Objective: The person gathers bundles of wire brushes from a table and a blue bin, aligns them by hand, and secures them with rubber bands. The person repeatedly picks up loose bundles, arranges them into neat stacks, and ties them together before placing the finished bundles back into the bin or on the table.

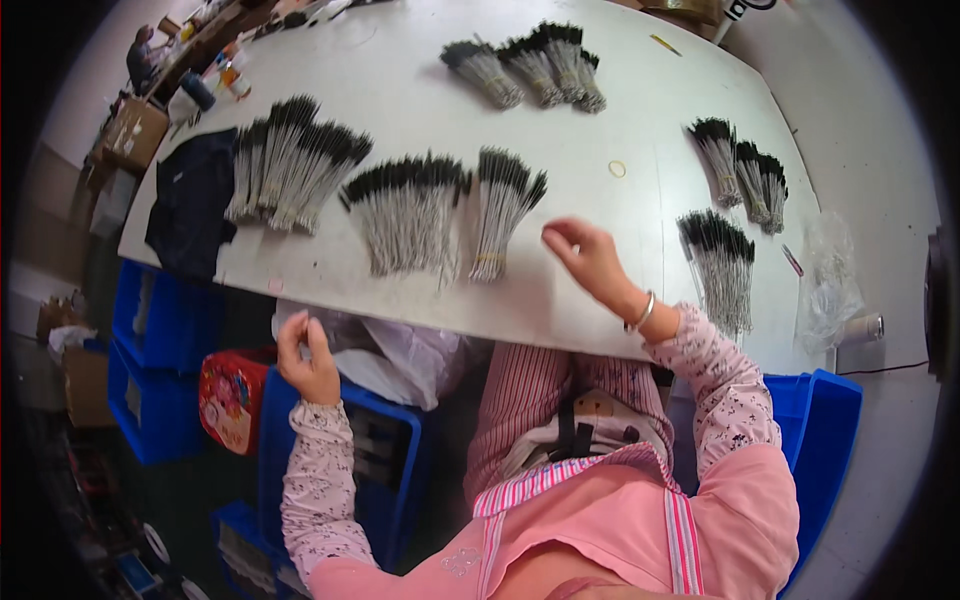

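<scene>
Looks like the sorting step — right hand (585, 255) rests on the white table (400, 70) near its front edge, fingers pinched, beside the fanned bundle of thin grey black-tipped sticks (500, 210); left hand (308, 358) is below the table edge over the blue plastic crate (400, 450), loosely curled, can't tell if holding anything; next move probably needs a careful pinch on the bundle.

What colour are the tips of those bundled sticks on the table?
Black tips on pale grey-white stems, as on the bundle nearest the right hand; seen in the head view.

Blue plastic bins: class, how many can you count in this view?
4, perhaps more hidden. Two stacked blue plastic bins lie at far left, one below the left hand, one at right under the white table.
</scene>
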`<state>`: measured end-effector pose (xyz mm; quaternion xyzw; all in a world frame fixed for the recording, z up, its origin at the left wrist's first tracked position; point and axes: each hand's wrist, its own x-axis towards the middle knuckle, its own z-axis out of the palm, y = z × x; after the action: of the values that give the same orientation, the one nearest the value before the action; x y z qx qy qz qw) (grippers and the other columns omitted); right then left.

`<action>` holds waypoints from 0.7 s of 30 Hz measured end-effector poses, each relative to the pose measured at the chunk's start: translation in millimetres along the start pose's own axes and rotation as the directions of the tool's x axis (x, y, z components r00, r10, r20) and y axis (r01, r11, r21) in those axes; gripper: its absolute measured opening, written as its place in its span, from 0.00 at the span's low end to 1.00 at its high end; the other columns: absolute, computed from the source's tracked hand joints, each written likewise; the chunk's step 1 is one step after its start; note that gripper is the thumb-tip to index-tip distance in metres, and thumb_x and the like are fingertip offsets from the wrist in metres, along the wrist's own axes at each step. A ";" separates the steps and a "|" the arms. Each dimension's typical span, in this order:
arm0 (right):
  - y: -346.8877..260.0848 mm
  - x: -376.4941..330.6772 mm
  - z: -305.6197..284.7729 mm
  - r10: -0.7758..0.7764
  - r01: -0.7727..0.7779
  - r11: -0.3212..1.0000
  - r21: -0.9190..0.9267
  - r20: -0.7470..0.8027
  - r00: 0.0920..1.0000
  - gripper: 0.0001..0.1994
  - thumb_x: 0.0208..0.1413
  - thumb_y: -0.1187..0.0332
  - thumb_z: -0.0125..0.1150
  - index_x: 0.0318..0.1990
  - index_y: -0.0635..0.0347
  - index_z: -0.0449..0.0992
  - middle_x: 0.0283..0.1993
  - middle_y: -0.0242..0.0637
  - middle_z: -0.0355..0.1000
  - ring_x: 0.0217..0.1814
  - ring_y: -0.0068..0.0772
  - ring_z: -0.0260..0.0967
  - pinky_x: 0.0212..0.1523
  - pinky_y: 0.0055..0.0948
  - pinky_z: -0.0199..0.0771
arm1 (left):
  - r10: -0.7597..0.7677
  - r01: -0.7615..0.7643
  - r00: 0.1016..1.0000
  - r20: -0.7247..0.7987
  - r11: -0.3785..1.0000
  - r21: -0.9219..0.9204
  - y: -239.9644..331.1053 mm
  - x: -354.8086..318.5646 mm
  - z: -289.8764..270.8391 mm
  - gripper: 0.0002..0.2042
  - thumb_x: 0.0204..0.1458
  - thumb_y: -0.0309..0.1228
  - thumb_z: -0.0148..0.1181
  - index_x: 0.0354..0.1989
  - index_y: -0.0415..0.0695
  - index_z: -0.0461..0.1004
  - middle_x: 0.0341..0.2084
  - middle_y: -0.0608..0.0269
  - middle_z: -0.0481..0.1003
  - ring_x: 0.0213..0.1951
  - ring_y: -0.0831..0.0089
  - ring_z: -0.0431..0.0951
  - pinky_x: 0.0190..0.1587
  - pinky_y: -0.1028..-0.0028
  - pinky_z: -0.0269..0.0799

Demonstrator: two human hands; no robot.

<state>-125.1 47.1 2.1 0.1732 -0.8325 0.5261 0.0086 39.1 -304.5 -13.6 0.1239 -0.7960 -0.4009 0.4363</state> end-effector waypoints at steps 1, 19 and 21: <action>17.0 30.2 -12.2 -0.004 -0.003 0.997 -0.081 -0.085 0.996 0.12 0.52 0.64 0.60 0.37 0.64 0.77 0.37 0.45 0.75 0.37 0.37 0.74 0.38 0.29 0.72 | 0.040 -0.038 0.998 0.039 0.999 -0.038 13.6 25.2 26.8 0.07 0.51 0.22 0.56 0.38 0.37 0.73 0.29 0.64 0.73 0.30 0.78 0.71 0.35 0.78 0.68; 117.2 323.0 -54.7 0.272 -0.479 0.672 -0.565 -0.413 0.869 0.43 0.43 0.39 0.59 0.61 0.59 0.56 0.60 0.50 0.59 0.62 0.57 0.55 0.57 0.51 0.58 | -0.558 0.181 0.670 0.489 0.762 0.622 84.6 183.6 523.5 0.41 0.39 0.54 0.60 0.62 0.44 0.58 0.65 0.44 0.47 0.62 0.42 0.53 0.61 0.45 0.49; 143.0 326.0 -58.3 0.271 -0.491 0.676 -0.550 -0.433 0.860 0.39 0.43 0.40 0.58 0.58 0.59 0.60 0.56 0.51 0.62 0.56 0.53 0.62 0.53 0.46 0.62 | -0.597 0.156 0.700 0.391 0.663 0.733 107.7 165.7 543.5 0.47 0.37 0.58 0.60 0.62 0.37 0.55 0.64 0.37 0.48 0.64 0.40 0.48 0.62 0.46 0.46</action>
<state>-483.8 62.6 -32.6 -0.1069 -0.9659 0.2184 0.0889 -473.5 -37.3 3.5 0.3049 -0.9305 -0.2024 -0.0120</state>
